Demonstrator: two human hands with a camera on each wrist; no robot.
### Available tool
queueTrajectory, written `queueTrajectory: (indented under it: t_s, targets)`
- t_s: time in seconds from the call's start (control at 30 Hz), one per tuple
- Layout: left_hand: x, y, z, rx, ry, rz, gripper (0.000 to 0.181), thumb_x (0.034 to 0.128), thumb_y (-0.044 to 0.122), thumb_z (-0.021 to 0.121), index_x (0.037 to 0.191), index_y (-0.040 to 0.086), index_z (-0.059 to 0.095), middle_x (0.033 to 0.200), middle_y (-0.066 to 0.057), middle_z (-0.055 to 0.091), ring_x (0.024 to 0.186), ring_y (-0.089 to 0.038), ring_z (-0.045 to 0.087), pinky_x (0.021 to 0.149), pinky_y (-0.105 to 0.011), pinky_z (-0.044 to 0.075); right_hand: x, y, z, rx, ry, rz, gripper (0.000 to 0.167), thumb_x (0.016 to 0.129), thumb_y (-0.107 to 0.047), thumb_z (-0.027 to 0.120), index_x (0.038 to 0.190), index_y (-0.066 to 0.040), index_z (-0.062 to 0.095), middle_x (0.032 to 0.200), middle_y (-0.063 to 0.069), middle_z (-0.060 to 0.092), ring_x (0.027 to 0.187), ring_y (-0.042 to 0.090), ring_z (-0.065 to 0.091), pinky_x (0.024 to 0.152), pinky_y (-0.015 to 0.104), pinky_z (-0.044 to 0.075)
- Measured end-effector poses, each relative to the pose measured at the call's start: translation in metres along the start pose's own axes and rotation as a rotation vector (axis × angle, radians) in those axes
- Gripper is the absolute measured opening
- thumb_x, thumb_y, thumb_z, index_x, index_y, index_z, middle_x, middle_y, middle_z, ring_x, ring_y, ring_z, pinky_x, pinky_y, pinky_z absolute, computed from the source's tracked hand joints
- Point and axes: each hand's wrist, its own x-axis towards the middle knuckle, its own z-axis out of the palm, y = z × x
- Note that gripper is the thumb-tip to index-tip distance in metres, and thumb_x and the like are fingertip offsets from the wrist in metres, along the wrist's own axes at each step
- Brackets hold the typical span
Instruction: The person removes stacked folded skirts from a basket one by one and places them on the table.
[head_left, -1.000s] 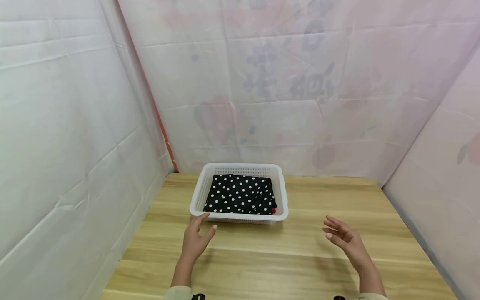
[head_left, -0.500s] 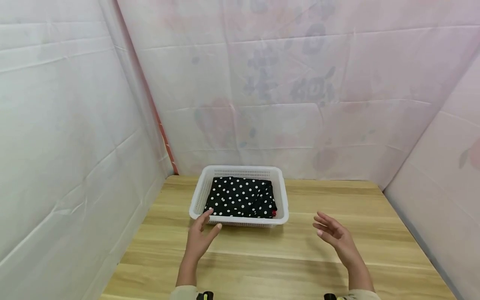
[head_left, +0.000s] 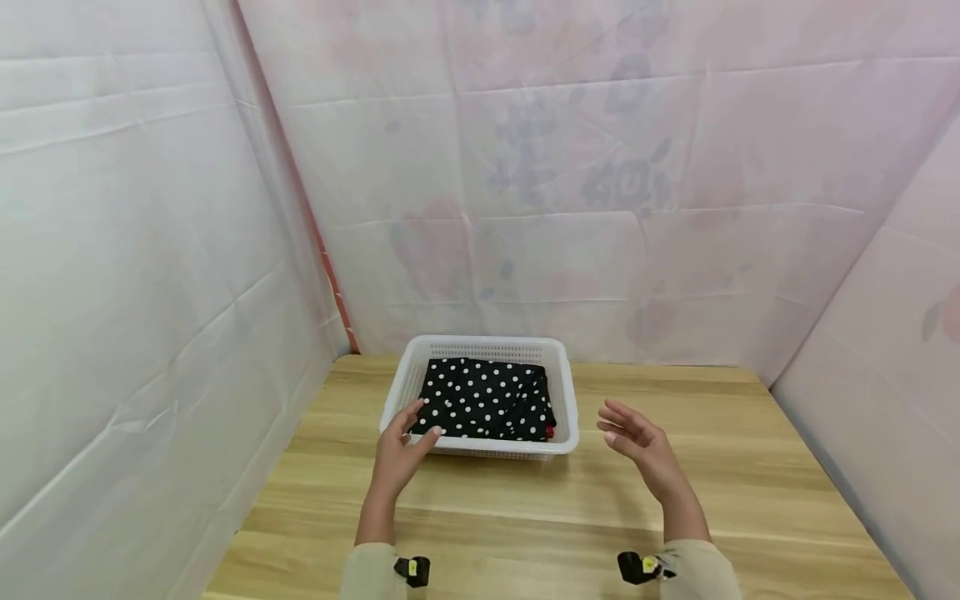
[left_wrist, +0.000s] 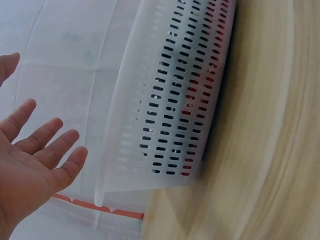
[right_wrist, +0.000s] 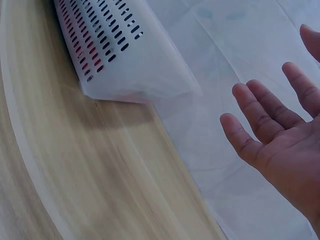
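A white plastic basket (head_left: 566, 392) with slotted walls sits on the wooden table near its back edge. Inside lies a folded black cloth with white polka dots (head_left: 480, 396), and a bit of something red (head_left: 550, 432) shows at its right corner. My left hand (head_left: 401, 454) hovers over the basket's front left corner, fingers spread and holding nothing; in the left wrist view the hand (left_wrist: 37, 160) looks apart from the basket wall (left_wrist: 165, 115). To the right of the basket, my right hand (head_left: 641, 446) is in the air with relaxed fingers and nothing in it.
The wooden table (head_left: 675, 517) reaches back to a pale printed sheet (head_left: 525, 167) hanging behind it. More sheeting hangs at the left (head_left: 150, 292) and right (head_left: 900, 333). Each sleeve carries a small black device, such as the right one (head_left: 637, 567).
My right hand has moved left and forward, closer to the basket. The left hand has shifted slightly forward to the basket's front rim. Basket and cloth stay in place on the table.
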Motion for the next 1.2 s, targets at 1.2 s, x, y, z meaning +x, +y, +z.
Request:
queueTrajectory:
  t_s: [1.2]
  targets:
    - [0.069, -0.047, -0.007, 0.058, -0.126, -0.2, 0.064, 0.087, 0.03, 0.066, 0.141, 0.007, 0.039, 0.141, -0.019, 0.037, 0.127, -0.039, 0.034, 0.1, -0.05, 0.033, 0.104, 0.001, 0.054, 0.057, -0.098, 0.455, 0.06, 0.096, -0.018, 0.051, 0.146, -0.002, 0.023, 0.145, 0.027, 0.024, 0.13, 0.046, 0.024, 0.099, 0.057, 0.029]
